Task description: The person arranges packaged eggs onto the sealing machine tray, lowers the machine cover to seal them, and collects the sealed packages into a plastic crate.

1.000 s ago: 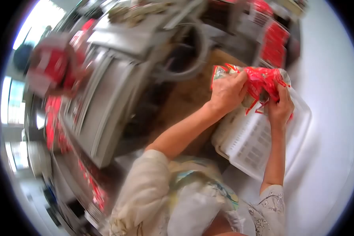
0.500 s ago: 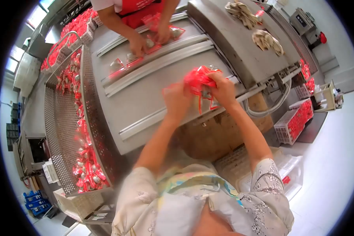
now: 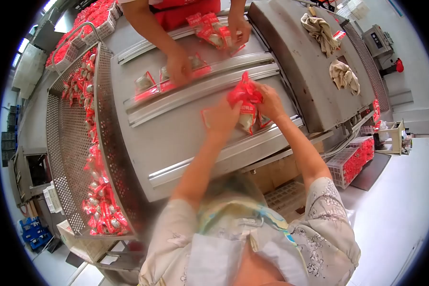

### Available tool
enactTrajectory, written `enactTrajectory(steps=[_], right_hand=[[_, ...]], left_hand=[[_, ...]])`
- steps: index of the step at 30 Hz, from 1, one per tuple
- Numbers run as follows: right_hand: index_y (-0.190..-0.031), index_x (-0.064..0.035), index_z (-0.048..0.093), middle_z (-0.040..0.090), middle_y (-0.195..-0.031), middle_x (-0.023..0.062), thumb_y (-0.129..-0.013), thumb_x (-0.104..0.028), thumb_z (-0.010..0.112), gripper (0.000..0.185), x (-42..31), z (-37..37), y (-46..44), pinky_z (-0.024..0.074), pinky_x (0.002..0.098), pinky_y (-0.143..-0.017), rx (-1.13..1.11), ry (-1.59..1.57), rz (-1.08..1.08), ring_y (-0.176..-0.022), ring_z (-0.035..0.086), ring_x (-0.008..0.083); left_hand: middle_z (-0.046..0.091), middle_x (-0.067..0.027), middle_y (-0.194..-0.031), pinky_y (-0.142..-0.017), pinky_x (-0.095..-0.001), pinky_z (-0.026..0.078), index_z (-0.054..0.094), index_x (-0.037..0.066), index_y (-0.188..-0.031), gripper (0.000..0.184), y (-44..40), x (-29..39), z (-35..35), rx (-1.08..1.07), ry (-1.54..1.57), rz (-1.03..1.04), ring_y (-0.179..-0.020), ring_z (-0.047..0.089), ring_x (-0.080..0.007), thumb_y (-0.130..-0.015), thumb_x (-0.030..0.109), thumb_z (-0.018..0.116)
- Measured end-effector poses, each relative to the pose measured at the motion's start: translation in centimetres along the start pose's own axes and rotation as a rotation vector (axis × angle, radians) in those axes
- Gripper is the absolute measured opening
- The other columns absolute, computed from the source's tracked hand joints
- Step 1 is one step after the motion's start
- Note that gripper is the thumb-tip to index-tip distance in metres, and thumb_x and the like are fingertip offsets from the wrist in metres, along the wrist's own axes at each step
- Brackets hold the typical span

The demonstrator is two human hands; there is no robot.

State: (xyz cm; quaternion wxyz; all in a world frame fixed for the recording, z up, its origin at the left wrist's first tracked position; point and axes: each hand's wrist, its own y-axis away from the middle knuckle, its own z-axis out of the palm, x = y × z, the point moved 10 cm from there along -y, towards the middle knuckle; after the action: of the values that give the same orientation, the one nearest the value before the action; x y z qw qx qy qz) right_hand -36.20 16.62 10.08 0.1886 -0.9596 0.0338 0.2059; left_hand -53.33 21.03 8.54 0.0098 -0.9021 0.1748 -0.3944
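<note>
Steel worktop (image 3: 164, 136) with raised metal bars spreads across the middle, a perforated metal trough (image 3: 69, 157) of red packets at nine o'clock and a steel housing (image 3: 298, 90) at two, carrying two crumpled cloths. At twelve, a co-worker (image 3: 150, 24) handles packets. Over the worktop, toward one o'clock, the right hand (image 3: 270, 101) grasps a bunch of red-and-clear packets (image 3: 246, 102); the left hand (image 3: 224, 116), blurred, meets its near-left side, grip unclear.

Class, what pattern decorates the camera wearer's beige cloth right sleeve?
The beige cloth right sleeve has dark, branch-like floral line drawings; best seen in the head view.
</note>
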Motion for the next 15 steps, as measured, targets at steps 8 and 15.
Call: enactTrajectory(steps=[8,15], right_hand=[[-0.14,-0.0052,0.037,0.056,-0.112,0.0118,-0.075,-0.029,0.075,0.078,5.4,-0.1,3.0,0.0416,0.0351,-0.093,0.124,-0.779,0.246,-0.107,0.053,0.0245],[-0.125,-0.0021,0.049,0.056,-0.114,0.0142,-0.085,-0.016,0.064,0.045,3.7,-5.3,5.2,0.042,0.0374,-0.092,0.326,-0.485,0.157,-0.106,0.053,0.026]], left_hand=[[0.061,-0.0084,-0.091,-0.067,-0.0305,0.049,0.057,0.012,-0.12,0.059,2.5,1.0,-4.7,-0.106,0.267,0.032,-0.073,0.061,-0.0225,-0.068,0.028,0.081],[0.059,-0.0112,-0.099,-0.075,-0.0294,0.047,0.065,0.009,-0.101,0.033,3.1,-4.5,-6.7,0.139,-0.083,0.087,-0.087,0.06,-0.0243,-0.07,0.009,0.076]])
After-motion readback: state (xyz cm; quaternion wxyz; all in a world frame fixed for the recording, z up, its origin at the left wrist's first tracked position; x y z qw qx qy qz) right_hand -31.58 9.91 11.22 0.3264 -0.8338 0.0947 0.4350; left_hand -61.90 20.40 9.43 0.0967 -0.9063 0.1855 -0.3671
